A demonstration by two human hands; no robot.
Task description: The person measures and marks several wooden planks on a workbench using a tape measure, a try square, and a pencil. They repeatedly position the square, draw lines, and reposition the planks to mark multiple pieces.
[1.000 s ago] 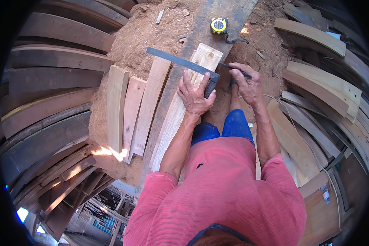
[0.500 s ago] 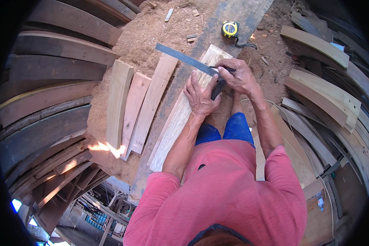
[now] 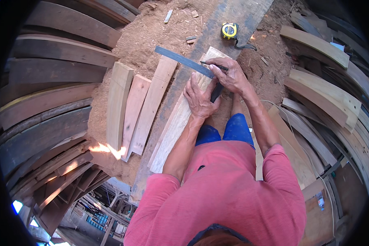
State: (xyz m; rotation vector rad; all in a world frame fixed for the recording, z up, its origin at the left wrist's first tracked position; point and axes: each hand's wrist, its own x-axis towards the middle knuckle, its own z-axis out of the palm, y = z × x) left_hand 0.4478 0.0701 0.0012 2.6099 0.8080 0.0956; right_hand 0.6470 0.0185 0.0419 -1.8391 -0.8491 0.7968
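Observation:
A try square (image 3: 180, 61) lies with its metal blade slanting across a pale wooden board (image 3: 171, 133); its dark stock sits against the board's right edge. My left hand (image 3: 200, 98) grips the square and the board, fingers on the wood just below the blade and thumb by the stock. In my right hand (image 3: 233, 77) is a dark pencil (image 3: 218, 66), pinched, its tip pointing left along the blade's upper edge. Whether the tip touches the wood I cannot tell. A long plank (image 3: 168, 93) supports the board.
On the far part of the plank stands a yellow and black tape measure (image 3: 229, 30) with a dark strap. Several cut boards (image 3: 121, 102) lean at the left over sawdust (image 3: 149, 37). Stacked timber (image 3: 61, 74) lines the left side, and more boards (image 3: 320, 94) the right.
My right hand has shifted slightly left and turned, bringing the pencil tip out along the blade's upper edge. The left hand and the square have barely moved.

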